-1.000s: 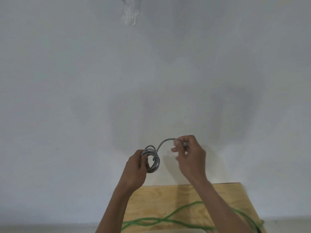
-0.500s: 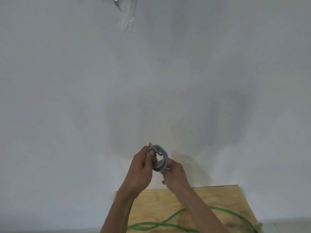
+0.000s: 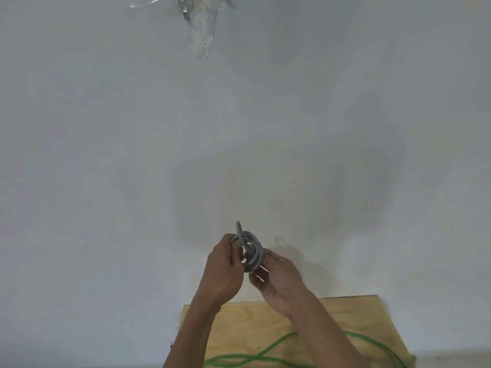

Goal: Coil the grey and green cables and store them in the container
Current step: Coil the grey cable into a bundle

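Observation:
The grey cable is wound into a small coil held up in front of the wall, with one short end sticking up at its top. My left hand grips the coil's left side, thumb across the loops. My right hand holds the coil's lower right edge with curled fingers. The green cable lies loose in wide loops on the wooden table below my arms. No container is in view.
A plain white wall fills most of the view. A clear plastic bag hangs from a hook high on the wall. The table's far edge stands against the wall.
One second ago my right hand pinched the cable's free end out to the right. It has since brought that end into the coil and now holds the coil together with my left hand.

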`<control>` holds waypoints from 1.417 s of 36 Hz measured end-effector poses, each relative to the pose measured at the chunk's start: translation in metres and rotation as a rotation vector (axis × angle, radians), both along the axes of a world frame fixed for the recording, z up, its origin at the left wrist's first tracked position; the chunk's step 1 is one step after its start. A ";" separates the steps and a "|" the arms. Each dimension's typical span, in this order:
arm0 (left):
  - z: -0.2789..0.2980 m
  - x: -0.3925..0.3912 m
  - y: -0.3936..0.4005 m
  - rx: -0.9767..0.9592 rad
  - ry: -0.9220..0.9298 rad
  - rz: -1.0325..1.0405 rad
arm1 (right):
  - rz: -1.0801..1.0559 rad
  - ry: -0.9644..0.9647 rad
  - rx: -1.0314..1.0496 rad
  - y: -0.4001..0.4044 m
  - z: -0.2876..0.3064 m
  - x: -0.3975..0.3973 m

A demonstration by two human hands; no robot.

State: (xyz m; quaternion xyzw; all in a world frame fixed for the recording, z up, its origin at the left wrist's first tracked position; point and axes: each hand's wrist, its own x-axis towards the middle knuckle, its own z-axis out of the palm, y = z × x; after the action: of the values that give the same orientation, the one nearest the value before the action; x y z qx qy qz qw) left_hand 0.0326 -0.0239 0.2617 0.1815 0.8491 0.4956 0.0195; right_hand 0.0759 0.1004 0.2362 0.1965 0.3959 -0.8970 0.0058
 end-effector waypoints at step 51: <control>-0.010 -0.015 -0.004 0.063 -0.120 -0.063 | 0.287 0.145 0.784 0.012 0.006 0.008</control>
State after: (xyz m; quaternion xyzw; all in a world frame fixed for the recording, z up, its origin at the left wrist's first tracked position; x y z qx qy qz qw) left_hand 0.0179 -0.0281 0.2519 0.1786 0.8243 0.5312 0.0802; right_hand 0.0835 0.1119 0.2426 0.0634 0.7298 -0.6801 0.0275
